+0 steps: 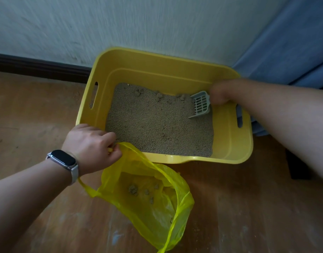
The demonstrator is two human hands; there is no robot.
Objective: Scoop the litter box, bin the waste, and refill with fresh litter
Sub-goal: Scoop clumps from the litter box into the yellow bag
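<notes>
On the wooden floor stands the yellow litter box, against the wall, with grey litter covering its bottom. A yellow plastic bag hangs in front of its near edge and already holds some waste. The left hand pinches the bag's rim at the near left corner. The right hand, blurred, grips the slotted scoop at the far right side, beside small clumps. The bag is held on one side only, so its mouth may sag shut. Then a loaded scoop, carried across the box, could spill waste on the floor.
</notes>
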